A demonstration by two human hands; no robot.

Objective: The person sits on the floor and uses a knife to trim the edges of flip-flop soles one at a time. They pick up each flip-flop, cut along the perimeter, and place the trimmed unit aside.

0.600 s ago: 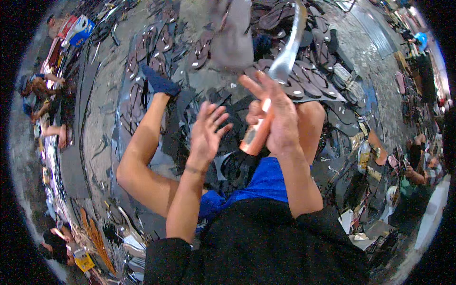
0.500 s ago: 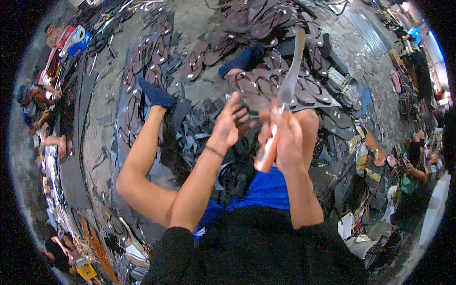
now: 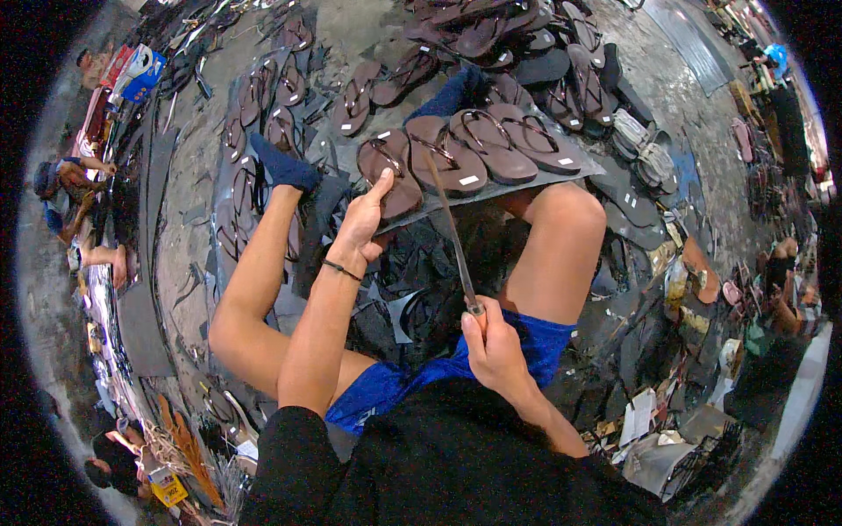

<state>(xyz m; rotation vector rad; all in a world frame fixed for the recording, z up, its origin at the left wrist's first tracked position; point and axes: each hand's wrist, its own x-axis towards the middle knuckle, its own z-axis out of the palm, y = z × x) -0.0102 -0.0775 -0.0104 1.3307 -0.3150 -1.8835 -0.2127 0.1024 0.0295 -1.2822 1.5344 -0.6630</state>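
Observation:
My left hand (image 3: 361,226) grips the near edge of a dark rubber sheet (image 3: 491,188) that carries three brown flip-flop sandals (image 3: 456,158) side by side. My right hand (image 3: 493,349) is closed around the handle of a long thin knife (image 3: 452,237), whose blade slants up toward the sheet's edge between the sandals. The sheet rests over my bare knees, with blue shorts (image 3: 412,386) below. Black rubber offcuts (image 3: 412,289) lie between my legs.
Many brown and dark sandals (image 3: 491,35) cover the grey floor ahead and to the left (image 3: 254,131). Other people sit at the left edge (image 3: 74,188) and the right edge (image 3: 776,280). Bags and scraps (image 3: 667,430) pile up at the lower right.
My hands have come down from in front of the camera. The left hand now holds the sheet's edge, and the right hand has lowered the knife to the sheet.

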